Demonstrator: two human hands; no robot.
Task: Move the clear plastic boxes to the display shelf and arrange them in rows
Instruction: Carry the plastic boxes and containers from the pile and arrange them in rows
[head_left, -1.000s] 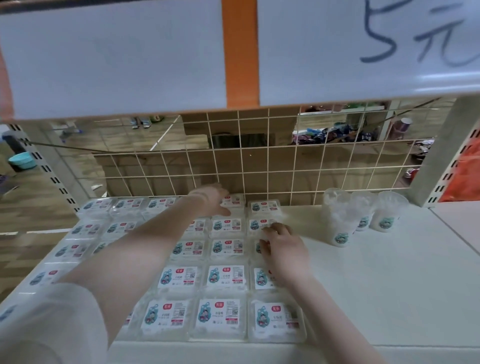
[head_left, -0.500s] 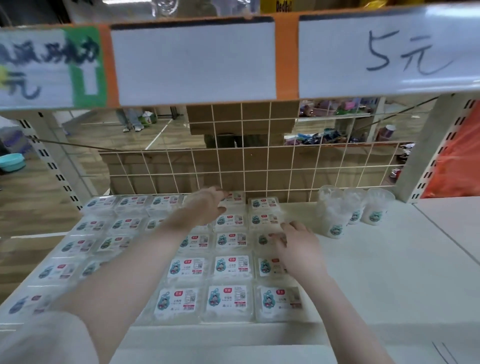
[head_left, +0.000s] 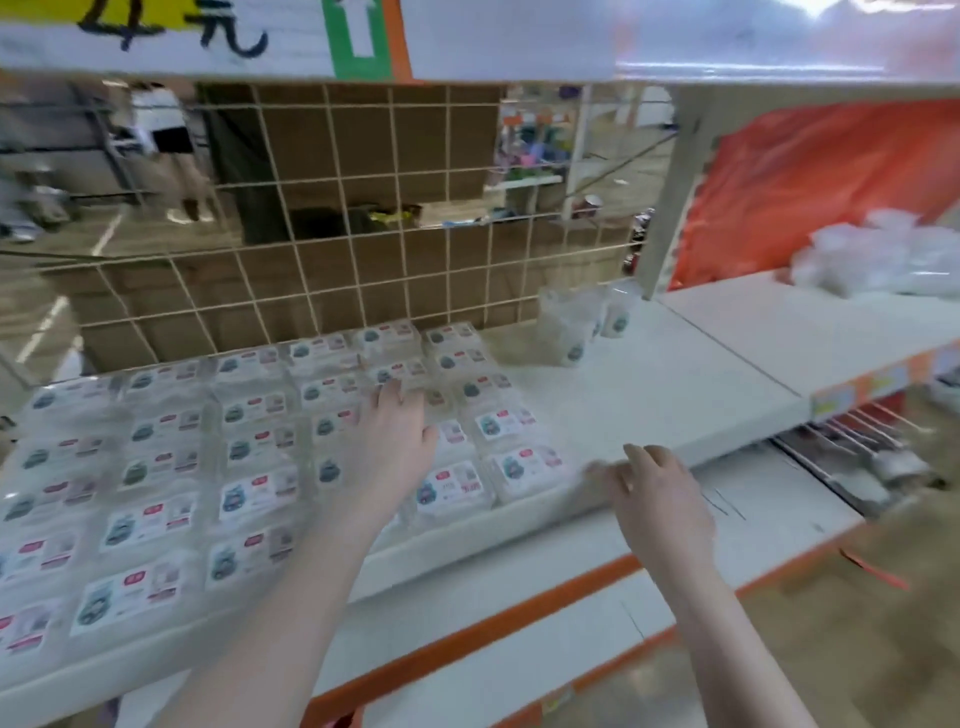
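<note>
Your left hand (head_left: 395, 441) lies flat, fingers straight, on the boxes (head_left: 249, 447) filling the shelf's (head_left: 649, 395) left half in rows running front to back. Your right hand (head_left: 657, 493), loosely open and holding nothing, hangs at the front edge, just right of the last column; bare shelf lies right.

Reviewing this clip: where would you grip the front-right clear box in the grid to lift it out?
Probably by its right and front edges, coming from the bare shelf side: the front-right clear box lies flat, boxed in by neighbours left and behind, nearest the right hand.
</note>
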